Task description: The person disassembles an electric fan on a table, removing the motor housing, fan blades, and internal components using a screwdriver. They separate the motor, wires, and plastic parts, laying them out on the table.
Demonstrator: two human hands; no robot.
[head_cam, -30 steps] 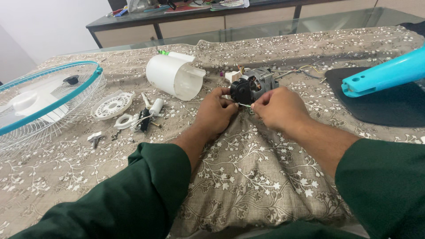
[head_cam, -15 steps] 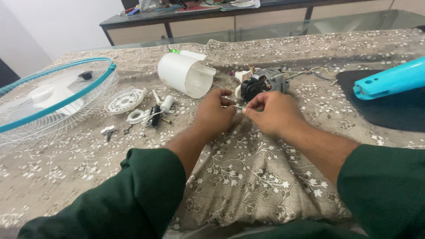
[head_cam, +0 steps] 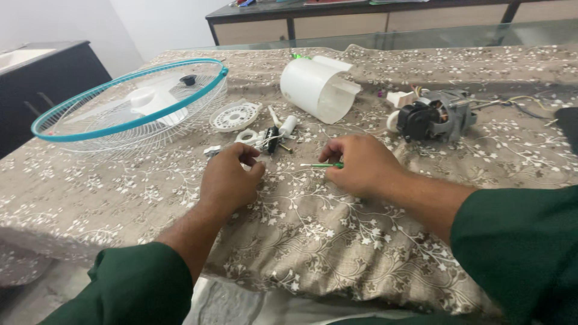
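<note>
While the floral-patterned cloth spreads across nearly the whole frame, a teal-rimmed fan guard sits on it at the upper left, a white cylindrical housing lies on its side at top centre, and the fan motor rests at the upper right, well apart from both hands. Near the middle, the right hand is curled shut, pinching a thin green-handled tool that points left just above the cloth. The left hand is loosely closed beside a scatter of small white parts; whether it holds anything I cannot tell.
</note>
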